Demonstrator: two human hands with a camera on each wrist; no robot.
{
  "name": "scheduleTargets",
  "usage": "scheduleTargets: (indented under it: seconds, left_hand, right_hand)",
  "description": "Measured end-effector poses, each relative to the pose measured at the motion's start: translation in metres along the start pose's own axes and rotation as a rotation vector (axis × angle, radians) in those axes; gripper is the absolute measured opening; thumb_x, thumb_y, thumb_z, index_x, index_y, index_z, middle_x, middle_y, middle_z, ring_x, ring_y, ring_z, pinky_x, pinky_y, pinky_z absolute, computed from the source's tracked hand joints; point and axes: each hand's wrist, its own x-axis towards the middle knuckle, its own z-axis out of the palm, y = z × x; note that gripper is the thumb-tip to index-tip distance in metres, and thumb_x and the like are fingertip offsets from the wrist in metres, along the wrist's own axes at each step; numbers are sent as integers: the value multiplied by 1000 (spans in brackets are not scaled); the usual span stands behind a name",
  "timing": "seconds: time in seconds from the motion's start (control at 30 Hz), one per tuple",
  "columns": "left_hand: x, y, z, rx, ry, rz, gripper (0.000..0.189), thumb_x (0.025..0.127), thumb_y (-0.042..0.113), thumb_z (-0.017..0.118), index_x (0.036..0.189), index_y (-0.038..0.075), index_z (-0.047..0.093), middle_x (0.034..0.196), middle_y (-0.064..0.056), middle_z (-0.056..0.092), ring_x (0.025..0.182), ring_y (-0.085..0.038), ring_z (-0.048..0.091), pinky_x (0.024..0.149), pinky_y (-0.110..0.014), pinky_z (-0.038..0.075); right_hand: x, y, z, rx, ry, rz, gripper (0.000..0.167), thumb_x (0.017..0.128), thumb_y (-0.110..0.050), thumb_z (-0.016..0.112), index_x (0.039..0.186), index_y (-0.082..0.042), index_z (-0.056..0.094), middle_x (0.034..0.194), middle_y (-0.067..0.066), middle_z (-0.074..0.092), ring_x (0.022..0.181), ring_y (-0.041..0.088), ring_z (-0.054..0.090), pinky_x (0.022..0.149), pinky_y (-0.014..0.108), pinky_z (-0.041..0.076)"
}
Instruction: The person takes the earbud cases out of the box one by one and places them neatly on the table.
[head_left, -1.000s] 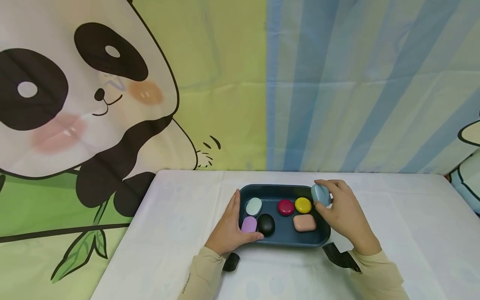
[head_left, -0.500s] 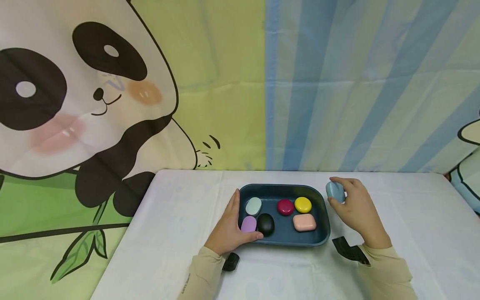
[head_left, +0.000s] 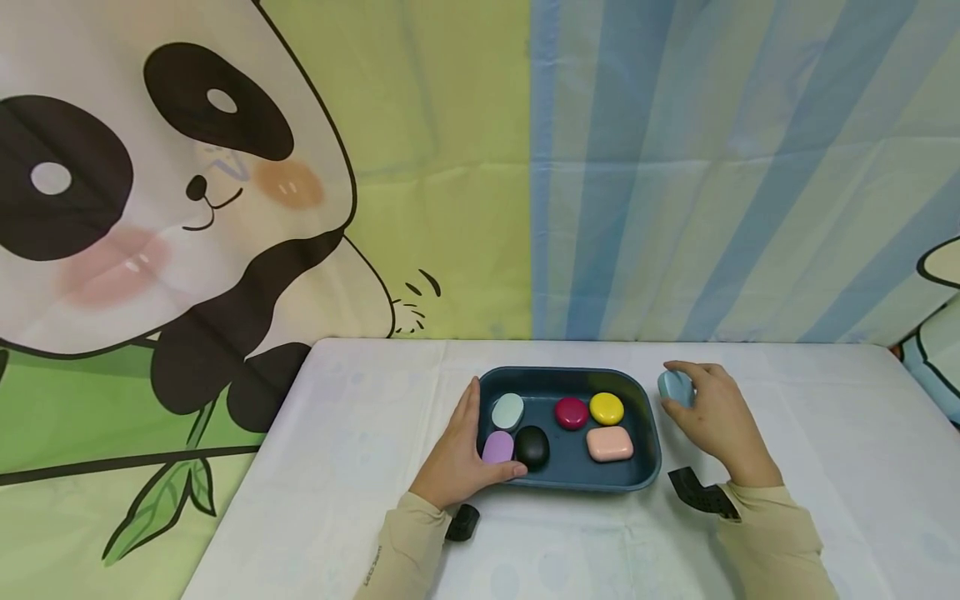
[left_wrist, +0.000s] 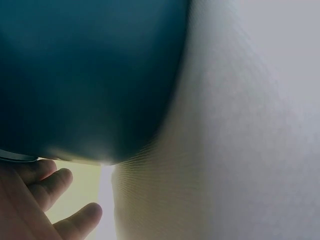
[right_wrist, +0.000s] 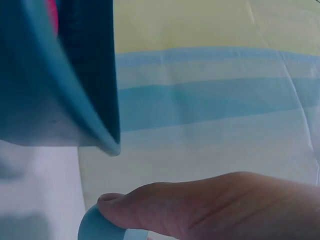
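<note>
A dark blue tray [head_left: 570, 479] with rounded corners sits on the white table. My left hand [head_left: 461, 458] holds its front left corner, fingers along the left side and thumb over the front rim. In the left wrist view, fingertips [left_wrist: 87, 215] show beside the tray's outer wall. My right hand [head_left: 716, 417] pinches a light blue rounded, smooth block [head_left: 675, 388] between thumb and fingers, just right of the tray. The right wrist view shows the thumb [right_wrist: 145, 205] pressed on this block [right_wrist: 100, 225], whose lower part is out of frame.
Inside the tray lie several smooth rounded pieces: pale mint [head_left: 507, 412], purple [head_left: 498, 447], black [head_left: 532, 447], dark red [head_left: 572, 413], yellow [head_left: 606, 408] and pink [head_left: 609, 444]. White cloth [head_left: 337, 417] covers the table. A printed panda curtain [head_left: 450, 167] hangs behind it.
My right hand has carried the light blue block from over the tray's right rim rightward, then slightly lower beside the tray. The left hand and tray have stayed in place.
</note>
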Motion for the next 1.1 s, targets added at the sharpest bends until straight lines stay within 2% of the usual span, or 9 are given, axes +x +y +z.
scheduleTargets:
  seconds: [0.1, 0.27, 0.43, 0.9, 1.1]
  left_hand:
    - [0, 0, 0, 3, 3, 0, 136, 68, 58, 88, 163, 25, -4, 168, 10, 1, 153, -16, 11, 118, -51, 25]
    - [-1, 0, 0, 3, 3, 0, 136, 68, 57, 89, 162, 29, -6, 168, 9, 2, 153, -15, 10, 118, -50, 25]
    - [-1, 0, 0, -4, 2, 1, 136, 68, 57, 89, 161, 30, -7, 169, 6, 2, 153, -16, 11, 118, -50, 26]
    - [-1, -1, 1, -13, 2, 3, 136, 68, 57, 89, 161, 33, -8, 168, 10, 0, 153, -17, 11, 117, -51, 27]
    - [0, -1, 0, -7, -1, 12, 135, 69, 56, 88, 161, 32, -8, 169, 3, 2, 153, -19, 11, 117, -52, 27]
  right_hand:
    - [2, 3, 2, -9, -26, 6, 52, 85, -9, 73, 133, 7, 58, 125, 41, 50, 108, 53, 50, 82, 65, 46]
    - [3, 8, 5, -10, -71, 24, 54, 85, -10, 75, 133, 8, 58, 125, 42, 50, 110, 55, 49, 84, 66, 46]
    - [4, 12, 9, -19, -85, 27, 52, 85, -9, 75, 131, 8, 59, 123, 42, 51, 110, 55, 50, 86, 66, 46]
    - [7, 23, 19, -44, -117, 43, 53, 82, -9, 78, 128, 9, 60, 120, 43, 53, 106, 55, 52, 85, 65, 46]
    - [7, 23, 20, -47, -125, 63, 53, 82, -10, 78, 128, 10, 60, 120, 43, 52, 106, 56, 53, 85, 66, 47]
